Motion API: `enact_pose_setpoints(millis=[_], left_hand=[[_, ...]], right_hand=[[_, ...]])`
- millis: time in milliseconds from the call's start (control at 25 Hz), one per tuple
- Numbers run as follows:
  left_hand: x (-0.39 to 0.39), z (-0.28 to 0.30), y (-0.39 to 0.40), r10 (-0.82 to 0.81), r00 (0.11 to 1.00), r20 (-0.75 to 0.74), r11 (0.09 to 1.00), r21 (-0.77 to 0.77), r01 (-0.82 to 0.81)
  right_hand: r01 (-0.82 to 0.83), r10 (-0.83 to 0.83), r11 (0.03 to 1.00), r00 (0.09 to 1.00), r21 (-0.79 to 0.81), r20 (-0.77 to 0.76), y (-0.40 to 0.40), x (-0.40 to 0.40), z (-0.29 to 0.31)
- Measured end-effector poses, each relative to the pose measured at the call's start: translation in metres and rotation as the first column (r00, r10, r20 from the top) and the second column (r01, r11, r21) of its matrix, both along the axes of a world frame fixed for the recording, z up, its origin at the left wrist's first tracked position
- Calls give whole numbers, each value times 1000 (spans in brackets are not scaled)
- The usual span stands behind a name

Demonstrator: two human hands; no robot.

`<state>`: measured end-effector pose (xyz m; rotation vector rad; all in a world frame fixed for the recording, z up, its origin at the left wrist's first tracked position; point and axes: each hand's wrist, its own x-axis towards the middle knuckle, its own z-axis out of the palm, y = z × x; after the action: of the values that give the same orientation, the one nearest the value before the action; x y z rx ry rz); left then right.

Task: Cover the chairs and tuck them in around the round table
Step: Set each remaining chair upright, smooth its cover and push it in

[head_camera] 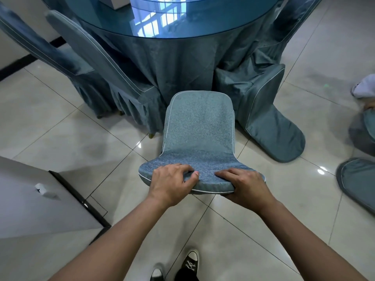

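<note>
A chair in a blue-grey patterned cover (pixel 199 128) stands right in front of me, its seat end toward the round table (pixel 172 27), which has a glass top and a long blue cloth. My left hand (pixel 172 183) grips the top edge of the covered backrest on its left side, thumb pinching the fabric. My right hand (pixel 243 187) holds the same top edge on its right side, fingers over the top and palm under the rim.
Two covered chairs (pixel 97 63) lean at the table's left. Another covered chair (pixel 261 110) lies tipped at the right. A further cover (pixel 357 179) and a person's foot (pixel 365 86) sit at the right edge. A grey cabinet (pixel 30 195) stands left. My shoes (pixel 188 264) are on the tiled floor.
</note>
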<state>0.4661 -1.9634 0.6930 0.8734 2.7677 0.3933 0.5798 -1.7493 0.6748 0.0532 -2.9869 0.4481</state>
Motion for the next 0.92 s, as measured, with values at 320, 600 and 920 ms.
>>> enact_pose_setpoints(millis=[320, 600, 920], left_hand=[[-43, 20, 47, 82, 997, -3, 996, 43, -82], [-83, 24, 71, 122, 991, -45, 992, 42, -121], [-133, 30, 96, 144, 989, -33, 987, 81, -141]], right_hand=[[71, -68, 997, 988, -13, 137, 48, -56, 21], [130, -124, 991, 975, -21, 185, 67, -97, 33], [226, -229, 973, 967, 44, 112, 82, -142, 39]])
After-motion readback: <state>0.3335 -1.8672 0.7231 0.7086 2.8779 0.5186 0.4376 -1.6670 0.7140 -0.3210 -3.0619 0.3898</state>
